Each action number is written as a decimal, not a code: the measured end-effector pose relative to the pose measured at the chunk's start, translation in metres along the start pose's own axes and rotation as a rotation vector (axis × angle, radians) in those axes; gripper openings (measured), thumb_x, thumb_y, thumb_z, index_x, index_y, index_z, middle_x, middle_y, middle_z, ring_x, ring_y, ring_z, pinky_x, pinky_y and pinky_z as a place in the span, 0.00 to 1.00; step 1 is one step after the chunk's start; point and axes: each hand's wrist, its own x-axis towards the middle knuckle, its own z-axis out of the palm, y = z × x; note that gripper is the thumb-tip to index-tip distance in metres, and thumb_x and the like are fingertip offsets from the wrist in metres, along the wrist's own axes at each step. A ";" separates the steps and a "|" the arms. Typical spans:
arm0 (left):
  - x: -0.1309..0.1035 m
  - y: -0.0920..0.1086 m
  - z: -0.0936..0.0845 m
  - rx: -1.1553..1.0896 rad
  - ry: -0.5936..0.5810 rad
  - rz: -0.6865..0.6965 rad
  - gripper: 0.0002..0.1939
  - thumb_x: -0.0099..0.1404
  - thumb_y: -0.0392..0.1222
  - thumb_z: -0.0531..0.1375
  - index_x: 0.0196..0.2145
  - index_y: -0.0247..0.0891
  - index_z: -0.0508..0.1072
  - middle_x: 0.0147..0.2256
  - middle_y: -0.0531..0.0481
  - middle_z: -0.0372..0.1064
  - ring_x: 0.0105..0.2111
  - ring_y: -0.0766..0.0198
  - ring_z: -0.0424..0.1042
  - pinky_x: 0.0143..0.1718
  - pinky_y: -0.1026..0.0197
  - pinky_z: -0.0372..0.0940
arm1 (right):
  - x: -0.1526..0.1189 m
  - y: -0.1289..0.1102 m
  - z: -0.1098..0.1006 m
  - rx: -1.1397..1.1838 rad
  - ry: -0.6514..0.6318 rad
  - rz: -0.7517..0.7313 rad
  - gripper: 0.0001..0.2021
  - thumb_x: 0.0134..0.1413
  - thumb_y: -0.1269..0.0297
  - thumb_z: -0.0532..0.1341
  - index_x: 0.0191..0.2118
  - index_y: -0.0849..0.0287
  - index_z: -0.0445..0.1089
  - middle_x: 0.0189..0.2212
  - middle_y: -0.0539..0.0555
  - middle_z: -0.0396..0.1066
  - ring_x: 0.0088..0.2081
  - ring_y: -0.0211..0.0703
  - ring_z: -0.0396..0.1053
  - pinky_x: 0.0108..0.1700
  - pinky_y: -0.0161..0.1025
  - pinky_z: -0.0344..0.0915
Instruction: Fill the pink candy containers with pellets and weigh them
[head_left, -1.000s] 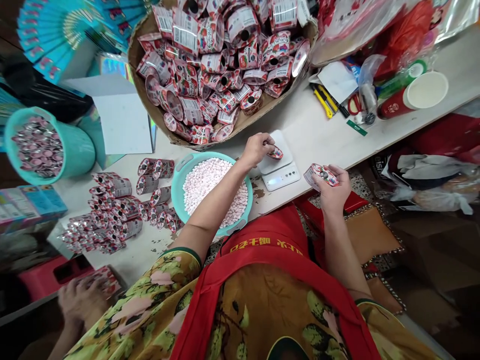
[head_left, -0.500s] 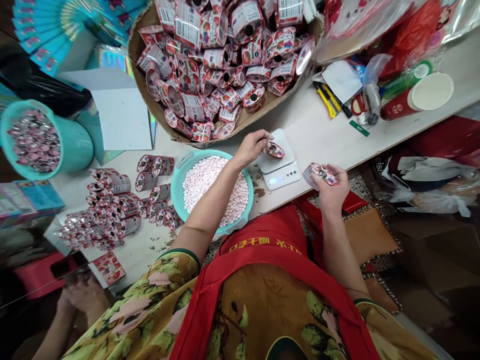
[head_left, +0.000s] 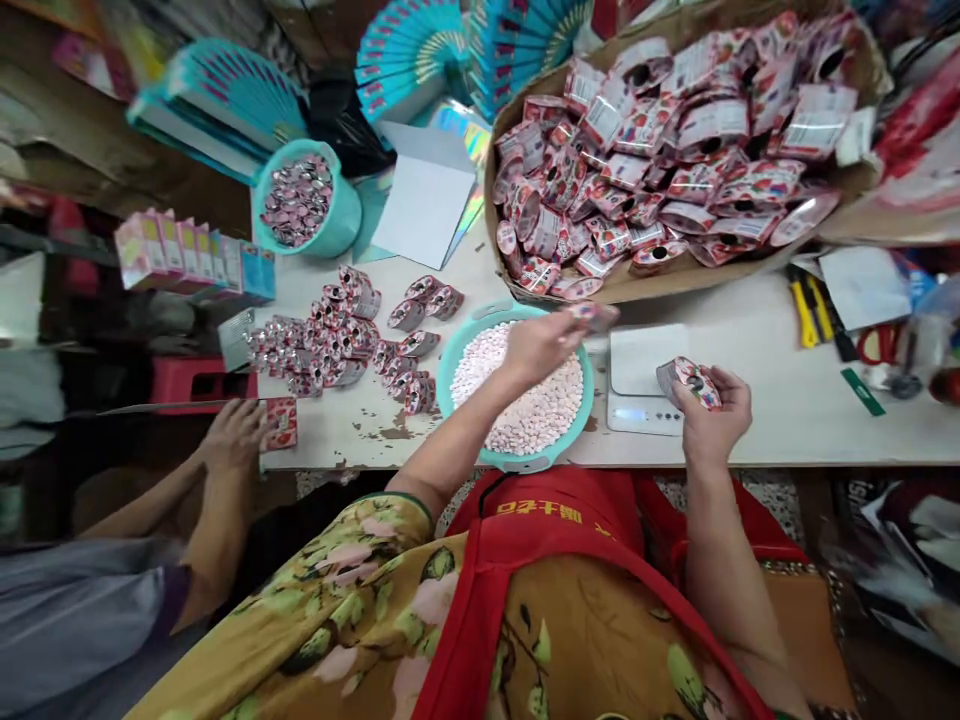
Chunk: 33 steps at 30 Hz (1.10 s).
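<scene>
Over the right side of a turquoise basin (head_left: pixel 453 360) full of small pale pink candies (head_left: pixel 517 420), my left hand (head_left: pixel 541 348) pinches a red printed candy container (head_left: pixel 592 317), smeared by motion. My right hand (head_left: pixel 718 412) is closed round another candy container (head_left: pixel 696 384), oval, with a dark hole in its upper face. That one is beside the right edge of a white digital scale (head_left: pixel 645 413). No container rests on the scale's pan (head_left: pixel 649 360). Forearm and hand hide part of the candies.
Behind the basin stands a cardboard box (head_left: pixel 637 290) heaped with candy containers. More containers (head_left: pixel 341 330) stand grouped at left, near a turquoise bucket (head_left: pixel 341 215) of small shiny pieces. At far left are a co-worker's hands (head_left: pixel 232 440). Yellow cutters (head_left: pixel 806 310) lie at right.
My left hand has lifted the candy container off the scale and carried it left over the basin. My right hand still holds its container. The view has turned left, showing more of the co-worker.
</scene>
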 end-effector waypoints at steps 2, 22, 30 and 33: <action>-0.025 -0.047 -0.035 0.005 0.173 -0.262 0.19 0.73 0.53 0.54 0.50 0.42 0.78 0.43 0.40 0.79 0.40 0.52 0.76 0.38 0.56 0.60 | 0.009 0.007 0.027 -0.007 -0.050 -0.008 0.32 0.28 0.55 0.76 0.44 0.56 0.68 0.42 0.53 0.74 0.46 0.50 0.74 0.58 0.58 0.70; -0.056 -0.175 0.028 -0.085 0.111 -0.468 0.23 0.75 0.54 0.47 0.47 0.37 0.76 0.45 0.41 0.76 0.46 0.54 0.72 0.53 0.53 0.64 | 0.222 -0.066 0.178 -1.118 -0.862 -0.286 0.18 0.47 0.62 0.71 0.40 0.70 0.74 0.51 0.65 0.73 0.58 0.55 0.68 0.63 0.49 0.58; -0.054 -0.128 0.074 -0.155 -0.015 -0.251 0.27 0.73 0.53 0.51 0.62 0.37 0.67 0.60 0.37 0.66 0.62 0.49 0.62 0.67 0.48 0.52 | 0.210 -0.076 0.150 -0.974 -0.794 -0.298 0.23 0.49 0.57 0.68 0.41 0.77 0.72 0.50 0.65 0.74 0.56 0.55 0.70 0.59 0.48 0.61; -0.054 -0.115 0.077 -0.159 -0.070 -0.330 0.26 0.71 0.57 0.54 0.58 0.38 0.70 0.57 0.38 0.69 0.59 0.47 0.64 0.65 0.48 0.55 | 0.191 -0.095 0.121 -0.673 -0.689 -0.340 0.24 0.51 0.58 0.69 0.49 0.72 0.70 0.49 0.59 0.75 0.54 0.52 0.71 0.57 0.46 0.65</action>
